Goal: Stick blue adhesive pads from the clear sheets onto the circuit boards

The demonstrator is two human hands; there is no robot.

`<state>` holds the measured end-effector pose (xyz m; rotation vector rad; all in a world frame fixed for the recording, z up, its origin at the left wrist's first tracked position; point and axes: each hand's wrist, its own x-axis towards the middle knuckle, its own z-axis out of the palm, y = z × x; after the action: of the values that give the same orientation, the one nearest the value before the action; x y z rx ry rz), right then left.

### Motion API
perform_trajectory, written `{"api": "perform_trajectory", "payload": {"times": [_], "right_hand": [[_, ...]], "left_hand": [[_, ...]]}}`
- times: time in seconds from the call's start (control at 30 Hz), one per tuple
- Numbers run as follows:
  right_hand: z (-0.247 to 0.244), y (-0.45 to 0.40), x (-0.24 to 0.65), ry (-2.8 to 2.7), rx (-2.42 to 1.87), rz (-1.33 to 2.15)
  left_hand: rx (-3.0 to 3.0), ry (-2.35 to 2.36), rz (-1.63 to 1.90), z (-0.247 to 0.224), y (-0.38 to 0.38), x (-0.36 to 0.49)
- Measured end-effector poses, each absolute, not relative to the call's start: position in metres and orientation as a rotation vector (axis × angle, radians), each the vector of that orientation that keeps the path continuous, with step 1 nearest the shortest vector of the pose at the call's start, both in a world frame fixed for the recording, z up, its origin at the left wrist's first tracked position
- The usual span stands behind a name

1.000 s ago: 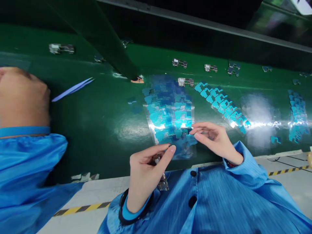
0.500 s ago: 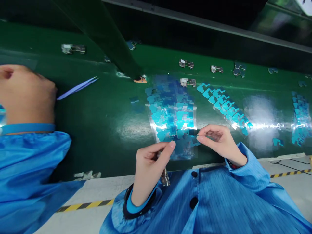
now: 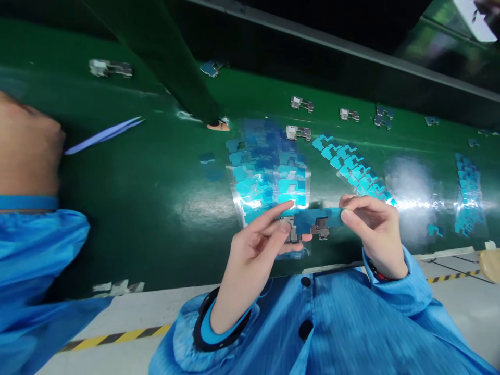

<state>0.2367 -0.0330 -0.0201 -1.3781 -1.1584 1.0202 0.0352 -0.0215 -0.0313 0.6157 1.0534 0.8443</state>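
My left hand (image 3: 255,247) grips a small circuit board (image 3: 323,230) with thumb and fingers, its far end sticking out to the right. A piece of blue adhesive film (image 3: 305,221) lies over or just above the middle of that board; whether it touches cannot be made out. Pinched at its right end, the film runs into the thumb and forefinger of my right hand (image 3: 377,229). Beneath my hands, on the green table, is a sheet of cut blue film pieces (image 3: 253,185).
A slanting strip of film pieces (image 3: 353,169) lies to the right, another film sheet (image 3: 466,192) beyond it. Several circuit boards (image 3: 298,133) line the back. A green post (image 3: 175,67) stands left of centre. Blue tweezers (image 3: 103,136) lie near a co-worker's hand (image 3: 29,148).
My left hand has turned, bringing the board level in front of me. My right hand has lifted a blue film piece off the sheet and holds it at the board.
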Motion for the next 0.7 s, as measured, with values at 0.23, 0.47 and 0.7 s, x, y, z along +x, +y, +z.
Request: {"api": "perform_trajectory", "payload": {"times": [0.23,0.47,0.7], "right_hand": [[-0.015,-0.033,0.235,-1.101,-1.379,1.150],[-0.005,-0.031,0.236,-1.156,-1.398,1.131],[-0.001,-0.031,0.236,-1.218,-1.452,1.070]], "left_hand": [[0.601,1.010,0.806,-0.009,-0.021,0.038],[0.584,0.980,0.768,0.002,-0.019,0.035],[0.664,1.077,0.776,0.006,-0.019,0.036]]}}
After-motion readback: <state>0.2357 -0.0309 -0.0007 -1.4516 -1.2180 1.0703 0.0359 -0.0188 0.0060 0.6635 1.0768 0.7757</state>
